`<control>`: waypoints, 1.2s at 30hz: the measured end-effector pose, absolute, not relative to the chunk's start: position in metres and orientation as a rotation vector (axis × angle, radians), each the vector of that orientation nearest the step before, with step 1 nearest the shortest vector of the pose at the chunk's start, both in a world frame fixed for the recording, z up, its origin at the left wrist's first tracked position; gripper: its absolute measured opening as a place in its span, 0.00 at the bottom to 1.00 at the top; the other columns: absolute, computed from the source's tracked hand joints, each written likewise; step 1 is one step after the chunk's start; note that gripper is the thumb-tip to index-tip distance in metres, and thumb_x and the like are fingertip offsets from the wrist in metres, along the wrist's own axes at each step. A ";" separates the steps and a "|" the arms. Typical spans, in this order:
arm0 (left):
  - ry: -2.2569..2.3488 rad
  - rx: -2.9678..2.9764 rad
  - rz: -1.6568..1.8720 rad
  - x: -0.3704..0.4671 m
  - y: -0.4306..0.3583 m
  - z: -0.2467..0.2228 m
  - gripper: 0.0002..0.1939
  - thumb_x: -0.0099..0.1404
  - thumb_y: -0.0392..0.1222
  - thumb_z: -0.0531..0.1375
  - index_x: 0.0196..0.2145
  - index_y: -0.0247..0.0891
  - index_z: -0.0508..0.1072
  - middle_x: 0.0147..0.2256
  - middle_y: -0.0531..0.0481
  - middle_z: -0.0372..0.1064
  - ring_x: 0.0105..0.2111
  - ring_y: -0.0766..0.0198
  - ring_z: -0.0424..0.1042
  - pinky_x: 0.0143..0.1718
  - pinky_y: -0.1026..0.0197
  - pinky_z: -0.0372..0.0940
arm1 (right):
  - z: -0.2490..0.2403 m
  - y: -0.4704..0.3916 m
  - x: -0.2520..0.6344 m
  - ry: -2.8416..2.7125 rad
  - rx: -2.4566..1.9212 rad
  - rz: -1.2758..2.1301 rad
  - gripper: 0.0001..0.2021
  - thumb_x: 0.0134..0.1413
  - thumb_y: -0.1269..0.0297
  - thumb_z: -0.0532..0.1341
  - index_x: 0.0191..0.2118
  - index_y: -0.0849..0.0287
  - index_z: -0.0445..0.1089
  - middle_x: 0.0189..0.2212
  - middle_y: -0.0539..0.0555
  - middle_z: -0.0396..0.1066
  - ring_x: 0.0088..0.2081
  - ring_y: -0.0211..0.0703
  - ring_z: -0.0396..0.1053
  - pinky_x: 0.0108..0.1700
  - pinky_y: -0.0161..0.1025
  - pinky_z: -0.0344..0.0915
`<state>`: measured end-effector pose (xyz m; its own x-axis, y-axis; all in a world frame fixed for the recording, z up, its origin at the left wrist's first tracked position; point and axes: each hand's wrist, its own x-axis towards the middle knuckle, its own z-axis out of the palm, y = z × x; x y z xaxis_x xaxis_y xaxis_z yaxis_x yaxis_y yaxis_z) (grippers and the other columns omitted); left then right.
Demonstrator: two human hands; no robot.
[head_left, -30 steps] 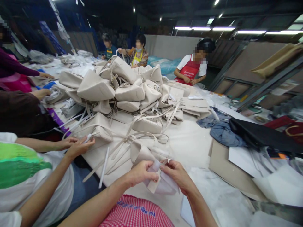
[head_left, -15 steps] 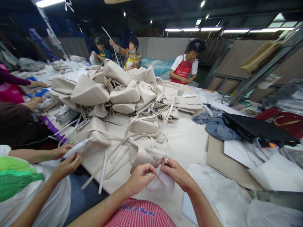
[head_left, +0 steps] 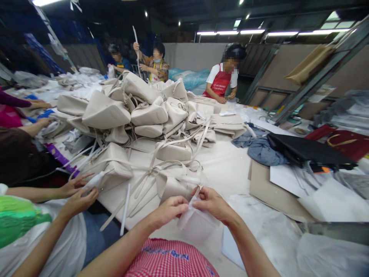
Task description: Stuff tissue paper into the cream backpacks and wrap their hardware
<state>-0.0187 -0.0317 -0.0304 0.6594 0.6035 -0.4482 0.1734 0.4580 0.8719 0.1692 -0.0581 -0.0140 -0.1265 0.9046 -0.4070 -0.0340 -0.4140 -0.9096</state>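
Close in front of me, my left hand pinches the edge of a thin, see-through white wrapping sheet between thumb and fingertips. My right hand is closed on the same sheet, near the end of a beige strap or handle; which part of it the fingers grip is hidden. The sheet hangs below both hands. Just beyond them a beige handbag lies on the pale table, its long straps spread to the left.
A heap of beige handbags fills the table's middle. At left, a co-worker's hands hold a white strip by another bag. Cardboard, a black bag and plastic sheets lie at right. Several co-workers stand around the table.
My hands have drawn closer together on the sheet, which now hangs more spread out below them. Across the table, a co-worker's raised white strip stands more upright, with both hands on it.
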 end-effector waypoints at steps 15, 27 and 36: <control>0.912 0.758 0.294 0.041 -0.032 -0.023 0.20 0.36 0.45 0.71 0.26 0.31 0.75 0.22 0.54 0.67 0.23 0.70 0.61 0.26 0.66 0.53 | -0.046 -0.161 0.183 -0.151 -0.964 1.397 0.35 0.38 0.31 0.62 0.48 0.50 0.73 0.43 0.60 0.76 0.43 0.55 0.73 0.44 0.51 0.68; 0.940 0.782 0.324 0.063 -0.050 -0.031 0.18 0.40 0.48 0.69 0.22 0.33 0.69 0.17 0.57 0.61 0.17 0.74 0.53 0.19 0.67 0.42 | -0.068 -0.156 0.117 0.013 -1.421 1.130 0.28 0.31 0.39 0.70 0.28 0.64 0.77 0.22 0.58 0.76 0.24 0.48 0.73 0.29 0.45 0.72; 0.875 0.665 0.265 0.066 -0.031 -0.042 0.12 0.44 0.41 0.61 0.28 0.36 0.67 0.22 0.56 0.64 0.16 0.74 0.51 0.18 0.67 0.34 | -0.065 -0.180 0.116 -0.250 -1.471 0.949 0.18 0.44 0.54 0.65 0.42 0.54 0.78 0.29 0.53 0.77 0.24 0.44 0.69 0.29 0.42 0.69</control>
<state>0.0663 -0.0308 -0.0423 0.6244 0.4738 -0.6210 0.0491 0.7696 0.6366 0.1163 -0.1799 -0.0652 0.6317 0.6670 -0.3951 -0.3851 -0.1724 -0.9066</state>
